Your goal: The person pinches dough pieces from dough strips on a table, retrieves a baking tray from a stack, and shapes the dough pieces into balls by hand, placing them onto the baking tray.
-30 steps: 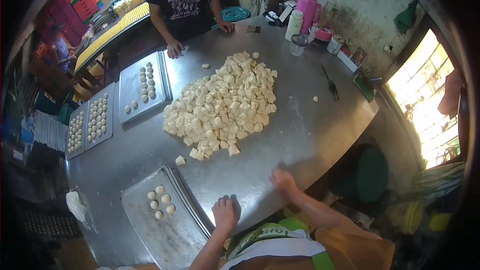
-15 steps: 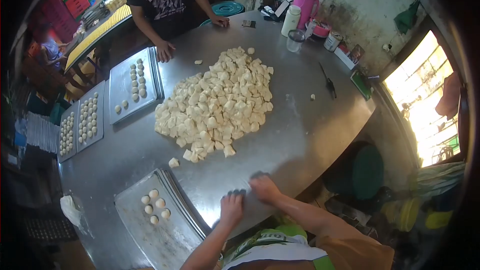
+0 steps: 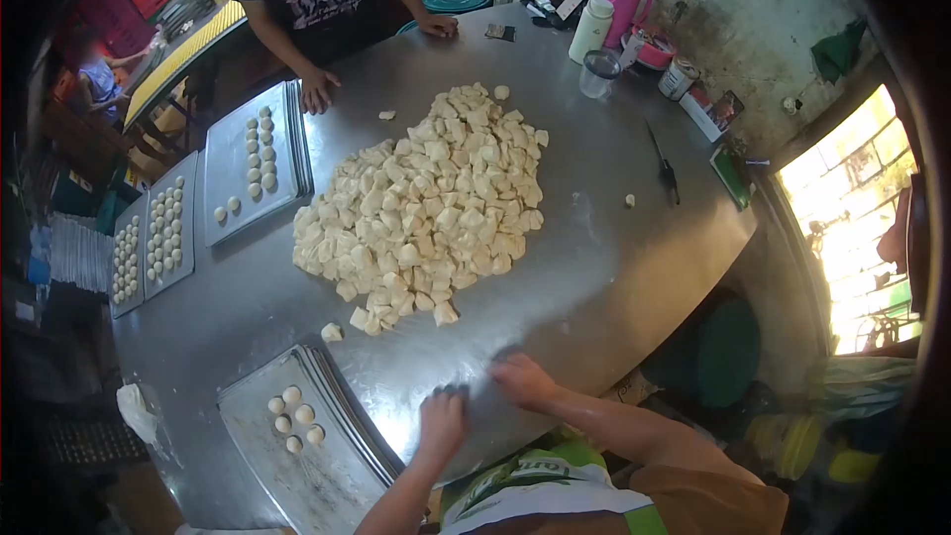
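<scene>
Tray nearest: six dough balls. Left hand, right hand curled; can't tell grip.

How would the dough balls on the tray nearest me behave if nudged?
The dough balls might roll a bit, being rounded. They look like pale, unbaked dough, so they could dent. The tray looks flat, so they probably won't roll unprompted.

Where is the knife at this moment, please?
In the head view, the knife lies on the metal table, right of the dough pile, beside a small lone dough piece.
</scene>
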The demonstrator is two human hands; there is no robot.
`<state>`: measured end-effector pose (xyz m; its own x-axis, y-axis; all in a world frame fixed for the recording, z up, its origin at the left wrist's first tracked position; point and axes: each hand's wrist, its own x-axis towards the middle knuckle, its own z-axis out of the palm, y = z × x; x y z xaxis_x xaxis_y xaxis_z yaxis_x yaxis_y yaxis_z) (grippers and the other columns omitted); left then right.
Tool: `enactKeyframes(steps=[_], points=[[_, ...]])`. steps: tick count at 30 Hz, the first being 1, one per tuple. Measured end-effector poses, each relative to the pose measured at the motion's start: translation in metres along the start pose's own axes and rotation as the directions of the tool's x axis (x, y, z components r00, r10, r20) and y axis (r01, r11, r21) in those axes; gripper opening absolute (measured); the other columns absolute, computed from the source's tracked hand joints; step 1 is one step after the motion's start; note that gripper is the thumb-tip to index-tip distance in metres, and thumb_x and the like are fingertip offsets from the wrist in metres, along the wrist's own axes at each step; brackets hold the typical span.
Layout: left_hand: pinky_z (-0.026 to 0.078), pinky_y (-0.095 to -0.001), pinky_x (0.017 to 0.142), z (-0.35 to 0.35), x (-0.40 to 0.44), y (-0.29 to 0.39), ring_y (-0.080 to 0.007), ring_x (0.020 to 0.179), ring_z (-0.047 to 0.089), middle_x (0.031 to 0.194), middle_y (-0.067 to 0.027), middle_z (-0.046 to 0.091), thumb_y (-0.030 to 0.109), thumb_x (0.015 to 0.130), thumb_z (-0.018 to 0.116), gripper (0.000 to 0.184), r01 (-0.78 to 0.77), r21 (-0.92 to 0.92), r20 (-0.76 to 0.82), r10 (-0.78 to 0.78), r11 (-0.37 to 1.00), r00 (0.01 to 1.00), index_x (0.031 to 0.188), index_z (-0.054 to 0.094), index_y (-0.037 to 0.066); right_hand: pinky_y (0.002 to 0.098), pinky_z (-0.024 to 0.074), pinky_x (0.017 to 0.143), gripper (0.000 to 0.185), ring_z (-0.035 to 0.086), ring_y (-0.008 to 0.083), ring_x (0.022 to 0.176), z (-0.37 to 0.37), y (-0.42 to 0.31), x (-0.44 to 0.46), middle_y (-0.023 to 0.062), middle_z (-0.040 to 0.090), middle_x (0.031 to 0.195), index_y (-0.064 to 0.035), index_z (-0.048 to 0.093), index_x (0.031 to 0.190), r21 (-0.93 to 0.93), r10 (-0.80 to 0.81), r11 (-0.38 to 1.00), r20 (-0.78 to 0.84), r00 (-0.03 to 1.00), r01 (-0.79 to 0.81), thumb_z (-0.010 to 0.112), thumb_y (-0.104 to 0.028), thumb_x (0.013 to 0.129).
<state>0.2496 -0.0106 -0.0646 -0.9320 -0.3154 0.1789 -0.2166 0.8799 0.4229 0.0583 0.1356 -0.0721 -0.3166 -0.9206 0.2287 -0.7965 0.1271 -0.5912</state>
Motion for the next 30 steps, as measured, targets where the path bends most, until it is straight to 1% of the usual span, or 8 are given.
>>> enactKeyframes(steps=[8, 13, 15, 18, 22, 25, 27, 30], points=[[0.042, -0.0499, 0.084, 0.004, 0.103, -0.034, -0.0347, 0.096, 0.057, 0.108, -0.0141, 0.062, 0.011, 0.085, 0.062, 0.023, 0.325, 0.044, -0.116, -0.319, 0.945, 0.941, 0.108, 0.060, 0.008, 0.0461, 0.0461, 0.081, 0.021, 0.061, 0.0324, 0.085, 0.015, 0.036, 0.096, 0.0128, 0.065, 0.090, -0.0071, 0.064, 0.112, -0.095, 0.086, 0.991, -0.057, 0.995, -0.091, 0.055, -0.016, 0.096], [0.042, -0.0502, 0.082, -0.005, 0.003, 0.010, -0.0353, 0.095, 0.058, 0.107, -0.0142, 0.062, 0.010, 0.085, 0.062, 0.019, 0.071, 0.062, -0.039, -0.069, 0.996, 0.997, 0.104, 0.060, 0.009, 0.0444, 0.0450, 0.076, 0.018, 0.060, 0.0304, 0.081, 0.000, 0.024, 0.037, 0.0115, 0.062, 0.084, -0.0074, 0.065, 0.107, 0.019, -0.169, 0.985, -0.076, 0.983, 0.171, 0.054, -0.015, 0.096], [0.043, -0.0505, 0.081, -0.026, 0.003, -0.004, -0.0356, 0.095, 0.058, 0.107, -0.0147, 0.062, 0.010, 0.085, 0.062, 0.020, 0.153, 0.137, -0.034, -0.150, 0.979, 0.988, 0.105, 0.060, 0.009, 0.0447, 0.0447, 0.074, 0.018, 0.058, 0.0305, 0.079, -0.022, 0.042, 0.018, 0.0115, 0.062, 0.084, -0.0084, 0.065, 0.107, -0.161, -0.190, 0.966, 0.094, 0.977, 0.203, 0.055, -0.013, 0.093], [0.043, -0.0518, 0.077, -0.016, 0.043, -0.045, -0.0375, 0.093, 0.059, 0.106, -0.0163, 0.062, 0.011, 0.085, 0.062, 0.019, 0.233, 0.198, -0.168, -0.201, 0.952, 0.965, 0.104, 0.060, 0.009, 0.0448, 0.0442, 0.071, 0.016, 0.058, 0.0304, 0.077, -0.012, 0.071, 0.071, 0.0116, 0.061, 0.082, -0.0093, 0.065, 0.104, -0.295, -0.092, 0.952, -0.030, 0.995, 0.079, 0.055, -0.014, 0.092], [0.043, -0.0558, 0.074, 0.000, 0.117, -0.045, -0.0389, 0.079, 0.060, 0.075, -0.0152, 0.062, 0.021, 0.086, 0.063, 0.015, 0.420, -0.012, -0.205, -0.413, 0.908, 0.887, 0.078, 0.065, 0.008, 0.0463, 0.0466, 0.073, 0.009, 0.061, 0.0344, 0.074, 0.019, 0.049, 0.123, 0.0140, 0.064, 0.077, -0.0067, 0.063, 0.089, -0.282, 0.060, 0.952, -0.213, 0.975, -0.120, 0.065, -0.015, 0.087], [0.047, -0.0486, 0.078, -0.005, 0.076, -0.026, -0.0392, 0.090, 0.060, 0.095, -0.0170, 0.064, 0.016, 0.085, 0.065, 0.011, 0.310, -0.084, -0.167, -0.320, 0.947, 0.933, 0.089, 0.066, 0.006, 0.0467, 0.0489, 0.080, 0.010, 0.063, 0.0375, 0.084, -0.008, 0.008, 0.101, 0.0177, 0.066, 0.087, -0.0021, 0.065, 0.086, -0.053, 0.258, 0.963, -0.108, 0.960, -0.264, 0.071, -0.010, 0.082], [0.048, -0.0463, 0.080, -0.022, 0.031, -0.030, -0.0392, 0.094, 0.059, 0.103, -0.0178, 0.063, 0.012, 0.084, 0.065, 0.013, 0.260, -0.141, -0.230, -0.287, 0.955, 0.930, 0.095, 0.066, 0.004, 0.0446, 0.0497, 0.082, 0.017, 0.062, 0.0385, 0.094, -0.015, -0.009, 0.068, 0.0199, 0.064, 0.097, 0.0002, 0.066, 0.098, -0.080, 0.118, 0.988, -0.164, 0.979, -0.132, 0.068, -0.006, 0.082], [0.049, -0.0464, 0.089, -0.062, -0.032, -0.029, -0.0387, 0.103, 0.057, 0.115, -0.0187, 0.060, 0.002, 0.081, 0.068, 0.025, 0.291, -0.455, -0.016, -0.335, 0.841, 0.942, 0.106, 0.064, 0.002, 0.0440, 0.0495, 0.084, 0.025, 0.060, 0.0388, 0.098, 0.002, -0.059, 0.054, 0.0200, 0.062, 0.103, 0.0012, 0.065, 0.105, -0.043, 0.210, 0.976, -0.093, 0.973, -0.215, 0.067, -0.004, 0.080]])
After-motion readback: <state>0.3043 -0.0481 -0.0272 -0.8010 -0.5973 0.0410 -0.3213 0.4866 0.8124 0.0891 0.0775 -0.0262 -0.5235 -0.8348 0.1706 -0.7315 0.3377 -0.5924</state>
